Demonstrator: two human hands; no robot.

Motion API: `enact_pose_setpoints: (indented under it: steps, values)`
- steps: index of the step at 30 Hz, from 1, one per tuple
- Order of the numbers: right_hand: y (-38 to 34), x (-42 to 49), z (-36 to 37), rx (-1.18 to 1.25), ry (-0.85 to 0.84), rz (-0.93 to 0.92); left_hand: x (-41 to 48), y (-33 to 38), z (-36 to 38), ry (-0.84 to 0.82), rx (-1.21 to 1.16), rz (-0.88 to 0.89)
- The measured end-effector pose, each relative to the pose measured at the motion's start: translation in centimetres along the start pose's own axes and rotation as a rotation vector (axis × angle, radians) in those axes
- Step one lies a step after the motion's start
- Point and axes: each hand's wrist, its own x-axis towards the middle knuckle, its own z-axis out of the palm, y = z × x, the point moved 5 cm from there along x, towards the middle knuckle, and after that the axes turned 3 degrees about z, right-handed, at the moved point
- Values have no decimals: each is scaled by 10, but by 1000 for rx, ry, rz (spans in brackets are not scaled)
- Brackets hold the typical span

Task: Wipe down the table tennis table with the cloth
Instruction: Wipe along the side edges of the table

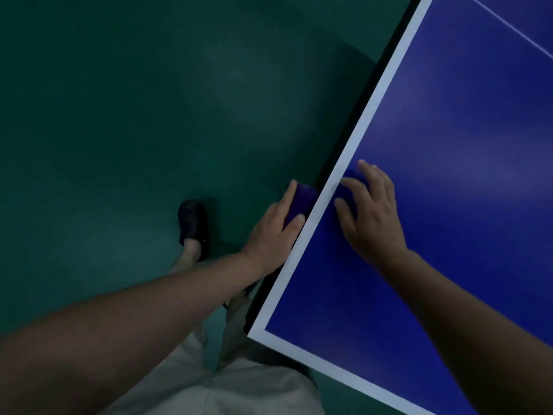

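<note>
Head view: at centre frame the left hand point(275, 232) pinches the purple cloth point(303, 197) between thumb and fingers, against the side edge of the table tennis table point(372, 115). The right hand point(371, 211) rests on the blue top, fingers spread. The cloth is probably soft and light, and best held bunched as a pad.

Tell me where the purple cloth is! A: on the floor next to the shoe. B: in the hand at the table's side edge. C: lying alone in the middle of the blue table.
B: the left hand grips the purple cloth against the side of the table, just outside its white border, while the right hand rests on the blue top.
</note>
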Motion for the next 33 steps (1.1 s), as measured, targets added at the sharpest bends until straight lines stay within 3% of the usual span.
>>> enact_pose_setpoints:
  steps: [6,9,13,18,22,27,33]
  values:
    - [24,82,-4,-64,25,121,-59,-16,-4,-75,-40,44]
    - [25,85,-4,-78,56,122,-13,6,-2,-95,-66,29]
    - [29,86,-5,-65,80,112,85,50,1,23,-37,149]
    - [30,88,-4,-58,75,121,164,75,2,17,-43,117]
    - [31,88,-2,-55,99,115,106,43,-1,-70,-46,143]
    - [31,88,1,-60,104,121,21,5,-6,-221,-1,28]
    - [31,88,-1,-48,115,117,160,73,-3,-69,-24,71]
